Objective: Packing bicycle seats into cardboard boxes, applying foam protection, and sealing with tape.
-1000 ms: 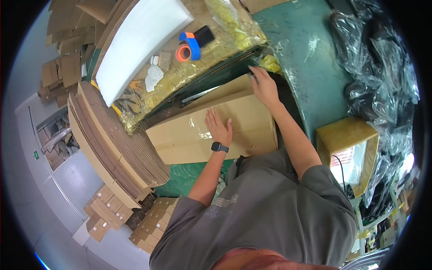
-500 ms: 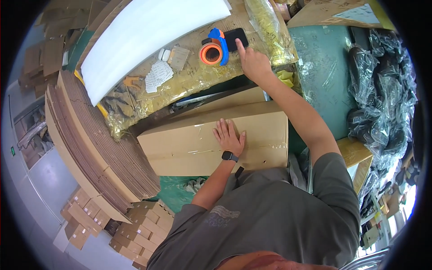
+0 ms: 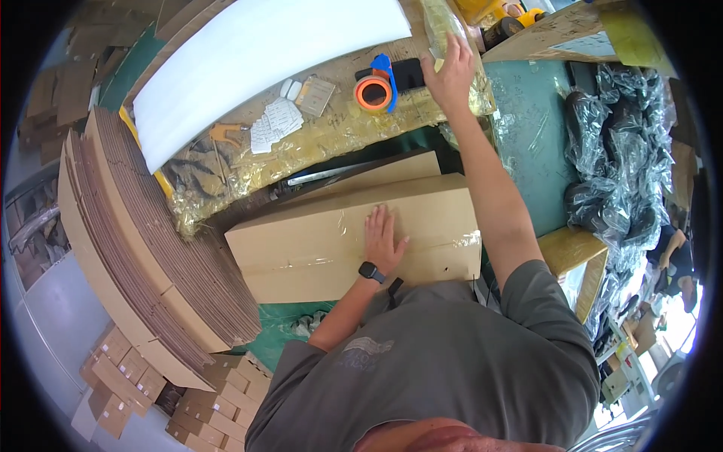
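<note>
My left hand [image 3: 382, 245], with a dark watch on its wrist, lies flat with fingers stretched on a long brown cardboard box [image 3: 301, 260]. The box has clear tape along it and sits in front of my body. My right hand [image 3: 453, 74] reaches to the far bench with its fingers apart and nothing seen in them. It is beside a black phone [image 3: 410, 73] and close to crumpled clear plastic wrap [image 3: 443, 21]. Left of the phone, partly covering it, stands a blue and orange tape dispenser [image 3: 374, 92].
White sheeting [image 3: 263, 64], paper labels [image 3: 276, 126] and an orange cutter [image 3: 227, 134] lie on the tape-covered bench [image 3: 331, 139]. Flattened cartons [image 3: 162, 233] are stacked at left. Plastic-wrapped dark items [image 3: 621, 162] lie at right on a green surface [image 3: 527, 113]. Another person [image 3: 672, 256] is at far right.
My right hand has left the phone, where its index finger was pointing, and moved right and farther away, fingers now spread. My left hand stays on the box. The view has shifted slightly.
</note>
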{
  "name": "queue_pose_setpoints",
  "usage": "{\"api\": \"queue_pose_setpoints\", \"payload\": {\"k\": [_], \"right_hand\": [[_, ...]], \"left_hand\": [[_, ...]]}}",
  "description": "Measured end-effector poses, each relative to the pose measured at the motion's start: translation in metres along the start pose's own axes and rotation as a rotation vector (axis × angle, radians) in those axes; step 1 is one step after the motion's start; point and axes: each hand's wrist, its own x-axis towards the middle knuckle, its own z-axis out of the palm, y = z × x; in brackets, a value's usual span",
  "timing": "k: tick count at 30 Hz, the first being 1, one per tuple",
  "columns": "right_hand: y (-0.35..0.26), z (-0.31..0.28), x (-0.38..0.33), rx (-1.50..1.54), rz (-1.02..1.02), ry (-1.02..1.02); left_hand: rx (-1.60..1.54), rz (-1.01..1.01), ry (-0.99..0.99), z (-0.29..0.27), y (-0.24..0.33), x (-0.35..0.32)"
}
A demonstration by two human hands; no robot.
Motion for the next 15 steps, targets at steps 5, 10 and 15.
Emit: {"api": "queue_pose_setpoints", "payload": {"k": [5,10,15], "right_hand": [[-0.081,-0.037,-0.073,0.272,0.269,-0.191],[-0.010,-0.153,-0.182,-0.022,0.381,-0.265],[0.064,-0.232,-0.336,0.062,1.310,-0.708]], "left_hand": [[0.525,-0.346,-0.082,-0.066,-0.077,-0.042],[0.639,-0.733,0.421,-0.166,-0.244,-0.132],[0.174,-1.087,0.538,-0.236,-0.334,-0.165]]}}
